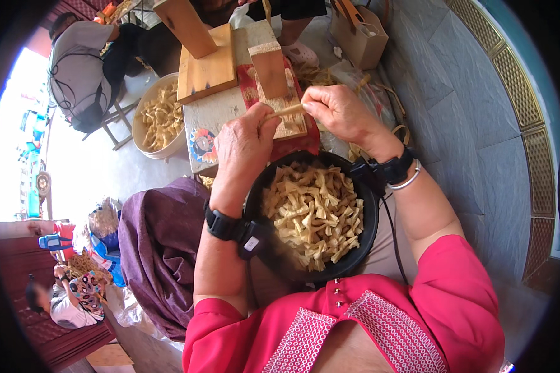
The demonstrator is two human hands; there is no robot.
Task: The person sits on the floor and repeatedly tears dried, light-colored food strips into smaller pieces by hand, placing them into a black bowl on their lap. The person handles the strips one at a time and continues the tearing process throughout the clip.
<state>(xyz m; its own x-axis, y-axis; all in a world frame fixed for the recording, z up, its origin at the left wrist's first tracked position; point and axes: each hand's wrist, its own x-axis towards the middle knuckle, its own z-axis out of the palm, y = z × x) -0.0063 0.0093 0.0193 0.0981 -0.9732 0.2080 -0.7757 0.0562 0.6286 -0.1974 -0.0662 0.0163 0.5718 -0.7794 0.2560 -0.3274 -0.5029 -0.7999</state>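
A thin pale-yellow strip (287, 111), which looks like rolled tofu skin, stretches between my two hands. My left hand (247, 135) pinches one end of it between thumb and fingers. The other end is gripped by the fingertips of my right hand (333, 112). Below both hands, a round black basin (372, 235) rests at my lap. It holds a heap of knotted pale-yellow pieces (315, 210). Just beyond my hands stands a wooden block (268, 70) fixed upright on a small wooden base (293, 125), with a red cloth (291, 148) under it.
A worn bench (210, 116) carries another wooden stand (207, 77). Left of it stands a white bucket (137, 116) of similar pieces. Purple cloth (163, 252) drapes at my left. Other people (81, 65) sit nearby. A beige bag (359, 42) stands by the tiled floor (457, 140).
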